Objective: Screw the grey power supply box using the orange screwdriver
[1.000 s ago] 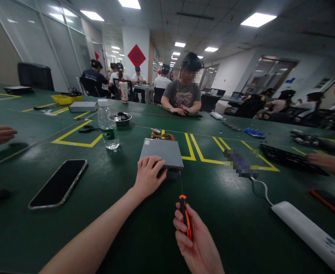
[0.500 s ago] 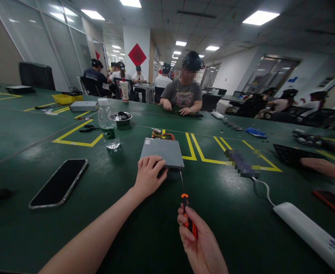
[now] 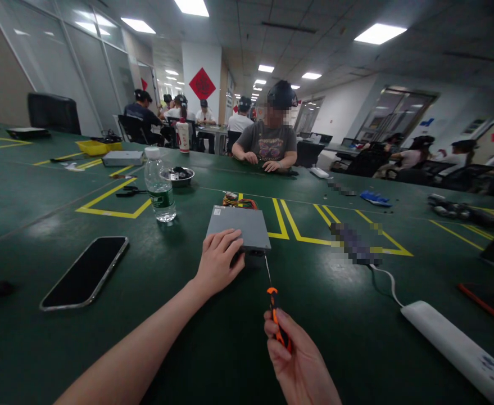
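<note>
Two bare hands, one long bare arm.
The left forearm is bare all the way from the wrist down to where the picture cuts it off. It looks smooth and long, skinny at the wrist and fatter toward the elbow, a bit like a bowling pin. The left hand shows its smooth back, with little round bumps for knuckles and slim fingers with rounded ends. Its thumb side is partly in shadow. The right hand is bare too. Its thumb has a rounded tip, and the part under the thumb is plump and round. Only a short bit of the right wrist shows, and that is bare as well.
</note>
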Motion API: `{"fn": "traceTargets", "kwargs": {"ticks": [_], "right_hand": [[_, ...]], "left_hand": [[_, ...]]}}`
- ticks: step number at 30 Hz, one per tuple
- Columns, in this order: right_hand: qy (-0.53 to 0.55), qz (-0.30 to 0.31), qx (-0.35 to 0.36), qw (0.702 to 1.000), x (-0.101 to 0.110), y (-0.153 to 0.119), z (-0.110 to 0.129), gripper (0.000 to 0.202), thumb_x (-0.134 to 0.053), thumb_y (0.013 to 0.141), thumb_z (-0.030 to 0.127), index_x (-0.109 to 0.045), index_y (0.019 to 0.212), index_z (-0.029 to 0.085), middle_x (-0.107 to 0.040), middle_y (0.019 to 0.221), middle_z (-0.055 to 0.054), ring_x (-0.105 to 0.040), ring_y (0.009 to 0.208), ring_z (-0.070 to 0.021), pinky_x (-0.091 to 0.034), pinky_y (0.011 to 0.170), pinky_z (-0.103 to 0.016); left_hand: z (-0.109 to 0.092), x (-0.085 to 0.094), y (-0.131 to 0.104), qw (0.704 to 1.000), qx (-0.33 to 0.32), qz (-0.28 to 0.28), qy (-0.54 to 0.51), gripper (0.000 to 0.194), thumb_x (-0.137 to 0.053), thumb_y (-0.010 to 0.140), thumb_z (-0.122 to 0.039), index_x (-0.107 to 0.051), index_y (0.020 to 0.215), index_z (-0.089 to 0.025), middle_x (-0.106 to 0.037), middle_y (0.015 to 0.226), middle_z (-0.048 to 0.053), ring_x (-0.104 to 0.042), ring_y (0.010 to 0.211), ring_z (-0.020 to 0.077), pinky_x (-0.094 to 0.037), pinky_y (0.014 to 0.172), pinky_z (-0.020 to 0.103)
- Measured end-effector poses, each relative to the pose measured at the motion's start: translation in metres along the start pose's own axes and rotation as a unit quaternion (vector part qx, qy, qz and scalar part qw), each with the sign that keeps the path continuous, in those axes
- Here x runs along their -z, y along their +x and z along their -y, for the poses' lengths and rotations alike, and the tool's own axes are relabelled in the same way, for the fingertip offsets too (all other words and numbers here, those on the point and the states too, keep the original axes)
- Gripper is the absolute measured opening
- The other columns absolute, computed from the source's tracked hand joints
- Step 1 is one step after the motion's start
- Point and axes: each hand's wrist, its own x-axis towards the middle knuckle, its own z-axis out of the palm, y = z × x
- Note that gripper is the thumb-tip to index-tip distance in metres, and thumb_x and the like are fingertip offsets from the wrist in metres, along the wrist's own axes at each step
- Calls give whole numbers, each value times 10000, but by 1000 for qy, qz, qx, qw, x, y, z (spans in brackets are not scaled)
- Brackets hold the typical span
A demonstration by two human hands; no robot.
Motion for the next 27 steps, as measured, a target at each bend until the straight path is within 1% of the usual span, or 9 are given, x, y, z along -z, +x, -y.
{"fn": "traceTargets", "kwargs": {"ticks": [2,5,9,11,14,16,20,24,27], "right_hand": [[-7,-5,10,1000,3,1,0,146,-578,766,71,-558,910,59,-604,735,-74,-542,532,-80,-336,344,-114],[-18,9,0,1000,7,3,-1,223,-603,773,150,-563,974,61,-611,743,-75,-552,532,-87,-340,338,-120],[-20,21,3,1000,6,3,-2,232,-619,773,190,-571,971,78,-616,711,-63,-531,497,-73,-376,367,-133],[-28,19,22,999,6,2,-3,302,-699,697,168,-573,963,99,-634,757,-68,-561,546,-86,-433,422,-150],[-51,22,52,997,6,0,-4,478,-794,532,76,-580,958,111,-649,800,-64,-603,638,-112,-495,524,-174],[-53,22,54,997,7,-2,-5,494,-810,501,77,-589,941,106,-652,808,-70,-619,669,-129,-510,554,-189],[-37,5,30,999,6,-3,-6,401,-777,586,138,-596,941,98,-649,851,-101,-626,661,-147,-458,434,-161],[0,28,2,1000,4,-2,-5,238,-675,709,162,-597,918,77,-619,728,-69,-518,487,-67,-323,324,-116],[20,27,-4,999,4,-1,-5,197,-670,712,169,-597,877,93,-605,731,-62,-468,465,-52,-314,322,-123]], "left_hand": [[0,1,0,1000,0,2,-5,237,-483,822,-269,-540,1047,-221,-561,1212,48,-459,1153,214,-297,951,401],[0,2,-1,1000,1,6,-8,267,-485,820,-265,-534,1079,-223,-559,1218,45,-461,1149,213,-301,947,400],[0,3,-1,1000,-5,12,-5,334,-481,822,-260,-506,1153,-234,-551,1229,48,-462,1151,216,-308,941,402],[0,4,0,1000,-11,10,-1,346,-488,814,-249,-509,1159,-240,-552,1227,51,-462,1151,222,-312,941,408],[0,4,0,1000,-15,6,8,341,-492,806,-240,-521,1146,-240,-527,1255,63,-432,1185,236,-293,969,427],[0,4,0,1000,-14,7,15,326,-489,810,-254,-527,1133,-238,-503,1280,69,-414,1203,239,-272,989,435],[0,3,0,1000,-7,16,11,318,-476,824,-279,-521,1136,-240,-526,1254,56,-440,1174,220,-279,984,415],[1,3,0,1000,-6,14,1,318,-496,810,-268,-531,1126,-249,-550,1224,48,-460,1148,223,-308,949,412],[2,3,1,1000,-5,12,-4,318,-502,806,-265,-536,1122,-250,-555,1216,54,-463,1142,229,-308,943,418]]}}
